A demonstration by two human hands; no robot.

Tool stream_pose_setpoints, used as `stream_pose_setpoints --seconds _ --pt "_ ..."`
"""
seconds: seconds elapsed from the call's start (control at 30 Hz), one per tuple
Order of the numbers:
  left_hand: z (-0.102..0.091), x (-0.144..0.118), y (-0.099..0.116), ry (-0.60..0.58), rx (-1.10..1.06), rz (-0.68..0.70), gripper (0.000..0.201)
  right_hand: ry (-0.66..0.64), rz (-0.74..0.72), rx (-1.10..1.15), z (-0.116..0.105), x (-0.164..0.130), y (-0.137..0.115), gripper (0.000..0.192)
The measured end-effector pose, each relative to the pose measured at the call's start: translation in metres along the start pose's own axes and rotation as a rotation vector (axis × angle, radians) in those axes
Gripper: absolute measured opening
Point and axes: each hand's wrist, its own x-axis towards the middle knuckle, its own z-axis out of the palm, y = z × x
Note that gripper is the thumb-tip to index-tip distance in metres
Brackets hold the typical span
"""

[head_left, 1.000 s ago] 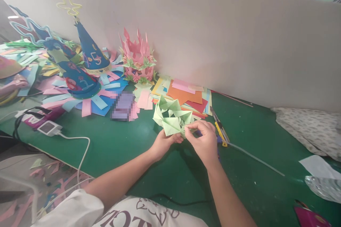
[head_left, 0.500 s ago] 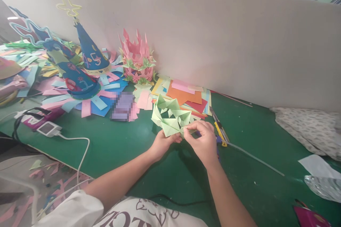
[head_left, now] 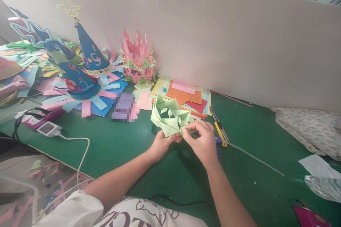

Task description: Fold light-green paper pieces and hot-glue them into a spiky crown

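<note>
A: Item one, the green fold (head_left: 170, 117)?
B: Pale green paper, many-pointed. Held just above the green surface (head_left: 119, 145), in front of the paper stack (head_left: 186, 95). Since a second ago it has drifted slightly left and up; otherwise the same.

A: Left hand (head_left: 162, 143)?
B: Under the fold's near edge, fingers closed on it from below. Position nearly as before.

A: Right hand (head_left: 204, 142)?
B: Thumb and forefinger pinched together on the fold's near right corner. It has shifted a little up and left along with the paper.

A: Nearby stock?
B: Yellow knife (head_left: 220, 127) just right of the right hand, unmoved. Pink crown (head_left: 137, 58) against the wall behind. Blue cones (head_left: 89, 51) among coloured strips at left. White charger (head_left: 49, 128) with its cable near the surface's left edge. Patterned cloth (head_left: 306, 127) far right. All unchanged.
</note>
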Motion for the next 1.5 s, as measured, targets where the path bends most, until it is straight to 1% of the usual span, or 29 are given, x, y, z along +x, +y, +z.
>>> stream_pose_setpoints --seconds 0.1,0.23,0.37,0.53,0.7,0.87,1.03,1.5 --pt "-0.0004 0.0002 -0.0002 -0.004 0.000 0.023 0.025 -0.062 -0.012 -0.032 -0.0015 0.0002 -0.0012 0.006" --pt "-0.0016 0.0012 -0.0012 0.005 0.002 0.017 0.026 -0.145 -0.034 -0.079 -0.0028 0.0003 -0.0021 0.023" --pt "-0.0027 0.0016 -0.0026 0.011 0.008 0.009 0.027 -0.179 -0.049 -0.098 -0.0031 0.0009 -0.0029 0.029" --pt "-0.0022 0.0011 -0.0044 -0.014 -0.005 0.015 0.023 -0.189 -0.037 -0.085 -0.0032 0.0012 -0.0050 0.033" --pt "-0.0026 0.0011 -0.0054 -0.036 -0.064 0.006 0.026 -0.189 -0.039 -0.095 -0.0036 0.0022 -0.0067 0.039" --pt "-0.0030 0.0011 -0.0040 -0.050 -0.084 0.004 0.027 -0.222 -0.051 -0.100 -0.0038 0.0038 -0.0066 0.045" --pt "-0.0025 0.0014 -0.0026 -0.047 -0.079 0.000 0.027 -0.216 -0.043 -0.090 -0.0038 0.0039 -0.0071 0.047" --pt "-0.0034 0.0004 0.0001 -0.065 -0.059 -0.001 0.023 -0.207 -0.078 -0.104 -0.0036 0.0040 -0.0092 0.047"
